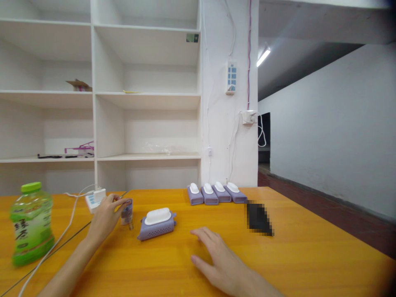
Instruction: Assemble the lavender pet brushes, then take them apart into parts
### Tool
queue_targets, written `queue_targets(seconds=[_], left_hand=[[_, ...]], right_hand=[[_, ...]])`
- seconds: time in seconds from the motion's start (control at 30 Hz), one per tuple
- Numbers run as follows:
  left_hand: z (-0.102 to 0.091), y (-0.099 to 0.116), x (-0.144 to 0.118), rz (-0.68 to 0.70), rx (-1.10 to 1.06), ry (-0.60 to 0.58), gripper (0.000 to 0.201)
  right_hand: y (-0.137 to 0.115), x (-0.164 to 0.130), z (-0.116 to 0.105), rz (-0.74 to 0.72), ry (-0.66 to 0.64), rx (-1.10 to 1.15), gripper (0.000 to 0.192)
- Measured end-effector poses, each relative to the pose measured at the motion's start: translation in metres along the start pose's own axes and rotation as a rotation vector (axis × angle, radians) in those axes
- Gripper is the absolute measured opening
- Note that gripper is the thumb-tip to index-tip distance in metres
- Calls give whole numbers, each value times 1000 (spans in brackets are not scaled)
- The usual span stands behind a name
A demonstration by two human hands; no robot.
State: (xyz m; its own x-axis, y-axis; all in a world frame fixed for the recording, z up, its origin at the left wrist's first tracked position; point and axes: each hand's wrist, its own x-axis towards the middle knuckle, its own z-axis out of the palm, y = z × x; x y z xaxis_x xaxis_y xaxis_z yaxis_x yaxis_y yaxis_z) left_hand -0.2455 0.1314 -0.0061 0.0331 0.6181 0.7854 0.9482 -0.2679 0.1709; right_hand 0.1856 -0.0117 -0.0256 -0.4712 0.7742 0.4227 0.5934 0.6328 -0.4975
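Observation:
At the left of the table, my left hand (108, 212) pinches the top of a small clear container (126, 215) with something dark inside; its exact kind is hard to make out. Just right of it lies a purple holder (157, 229) with perforated sides and small tabs at its ends, a white oval piece (157, 215) resting on top. My right hand (213, 255) hovers over or rests on the table to the right of this holder, fingers apart and holding nothing.
Several purple boxes with white tops (211, 194) line the back edge. A pixelated black object (259, 218) lies at right. At left stand a green-capped bottle (32, 227) and a power strip (93, 203); a white cable (70, 218) crosses the orange table (173, 272). White shelves (145, 156) rise behind.

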Motion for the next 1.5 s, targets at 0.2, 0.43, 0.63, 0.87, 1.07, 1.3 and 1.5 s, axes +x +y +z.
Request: queue_targets(seconds=[0.2, 0.43, 0.63, 0.87, 1.07, 1.3, 1.5], left_hand=[[4, 12, 9, 53, 11, 3, 43], [14, 10, 9, 67, -73, -101, 45], [7, 6, 11, -3, -75, -117, 40], [-9, 11, 10, -69, 9, -106, 39], [-11, 16, 6, -61, 43, -124, 37], [-7, 13, 6, -52, 46, -72, 44], [-14, 15, 4, -4, 12, 15, 43]], right_hand=[[0, 0, 0, 0, -8, -4, 53], [0, -1, -1, 8, -8, 8, 53], [1, -1, 0, 5, -9, 7, 53], [2, -1, 0, 4, -18, -12, 54], [2, -1, 1, 7, -15, -13, 54], [4, -1, 1, 5, -19, -21, 54], [4, 0, 2, -7, -24, -21, 54]])
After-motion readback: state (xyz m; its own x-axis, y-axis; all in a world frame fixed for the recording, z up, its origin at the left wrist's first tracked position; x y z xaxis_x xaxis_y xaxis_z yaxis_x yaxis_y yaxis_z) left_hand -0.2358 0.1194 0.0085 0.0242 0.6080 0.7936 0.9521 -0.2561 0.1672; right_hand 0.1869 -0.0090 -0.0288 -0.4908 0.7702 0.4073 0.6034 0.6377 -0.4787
